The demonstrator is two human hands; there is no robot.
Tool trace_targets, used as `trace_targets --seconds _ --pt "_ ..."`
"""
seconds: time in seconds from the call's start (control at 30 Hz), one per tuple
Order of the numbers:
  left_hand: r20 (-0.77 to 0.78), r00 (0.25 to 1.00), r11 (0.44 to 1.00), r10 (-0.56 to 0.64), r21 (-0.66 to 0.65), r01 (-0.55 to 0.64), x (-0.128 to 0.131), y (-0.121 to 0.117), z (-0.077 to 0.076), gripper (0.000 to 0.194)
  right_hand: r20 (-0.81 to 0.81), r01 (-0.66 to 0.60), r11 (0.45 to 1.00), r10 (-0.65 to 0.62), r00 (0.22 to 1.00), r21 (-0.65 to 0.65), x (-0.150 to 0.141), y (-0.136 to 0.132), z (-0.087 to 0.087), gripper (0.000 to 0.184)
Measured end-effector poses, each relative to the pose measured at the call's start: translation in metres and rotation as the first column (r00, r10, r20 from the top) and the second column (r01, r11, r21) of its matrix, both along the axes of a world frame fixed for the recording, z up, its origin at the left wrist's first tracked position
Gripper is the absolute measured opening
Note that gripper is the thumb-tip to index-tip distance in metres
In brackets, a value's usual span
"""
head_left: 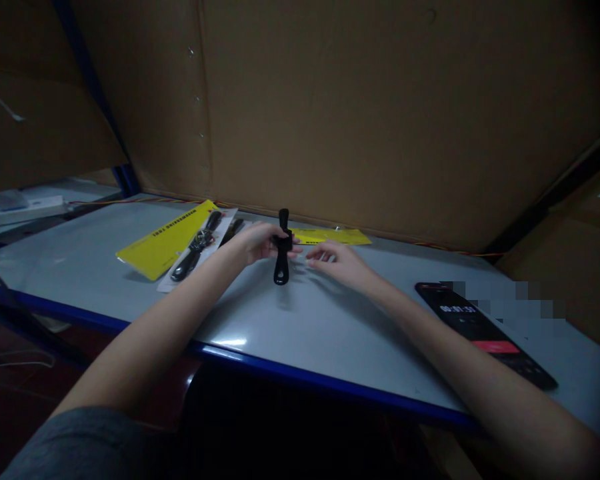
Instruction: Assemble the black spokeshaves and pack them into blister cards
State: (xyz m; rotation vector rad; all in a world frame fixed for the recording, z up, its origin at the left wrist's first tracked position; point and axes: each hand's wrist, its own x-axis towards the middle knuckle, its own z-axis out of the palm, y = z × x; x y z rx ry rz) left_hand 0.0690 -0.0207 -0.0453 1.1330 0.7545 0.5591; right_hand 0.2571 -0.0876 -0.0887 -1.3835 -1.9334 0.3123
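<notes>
A black spokeshave (pixel 281 267) is held above the table, its two handles pointing toward and away from me. My left hand (pixel 263 241) is closed around its middle, with the thumb on top and some fingertips showing past the far side. Just right of the tool, my right hand (pixel 333 259) is bent in a loose pinch, apart from the spokeshave. Anything between those fingertips is too small to make out. Left of my left hand lies a second spokeshave (pixel 197 247) with a metal middle, on white packaging.
A yellow card (pixel 165 240) printed with woodworking tool lettering lies at the left, and another yellow card (pixel 337 237) lies behind my hands. A phone (pixel 485 333) showing a timer rests on the right. Brown board (pixel 355 120) closes off the back; a blue edge (pixel 300 378) runs along the front.
</notes>
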Motion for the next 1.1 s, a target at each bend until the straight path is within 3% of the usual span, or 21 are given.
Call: trace_targets --seconds 0.1,0.27,0.5,0.67,0.77,0.9,1.03,1.1 --pt "0.025 0.997 0.995 0.071 -0.068 -0.07 -0.001 0.005 0.0 0.032 0.142 -0.021 0.997 0.011 0.99 0.069 -0.016 0.002 -0.012 0.019" --pt "0.051 0.998 0.994 -0.025 -0.101 0.03 -0.002 0.005 0.001 0.03 0.275 -0.046 0.989 0.005 0.961 0.142 -0.024 0.008 -0.02 0.018" --pt "0.047 0.997 0.993 -0.067 -0.095 0.072 -0.001 0.006 0.0 0.03 0.24 -0.107 0.989 0.081 0.967 0.101 -0.021 0.003 -0.012 0.033" --pt "-0.003 0.996 0.994 -0.087 -0.068 0.086 0.0 0.004 -0.001 0.03 0.217 -0.09 0.993 0.071 0.974 0.076 -0.015 -0.003 -0.006 0.02" --pt "-0.014 0.996 0.996 -0.093 -0.013 0.093 -0.001 0.004 -0.004 0.031 0.138 -0.028 0.997 0.018 0.99 0.077 -0.007 -0.001 -0.006 0.011" --pt "0.018 0.993 0.992 -0.115 -0.048 0.116 -0.001 0.006 -0.007 0.031 -0.098 0.032 0.999 -0.031 0.995 0.009 0.003 0.004 -0.005 0.017" --pt "0.009 0.99 0.985 -0.144 -0.099 0.144 0.002 0.003 -0.008 0.03 -0.395 -0.059 0.995 0.022 0.918 -0.08 0.001 0.002 0.004 0.019" --pt "-0.001 0.988 0.98 -0.156 -0.123 0.154 0.004 0.0 -0.009 0.031 -0.458 -0.091 0.992 0.042 0.888 -0.087 -0.004 0.0 0.008 0.018"
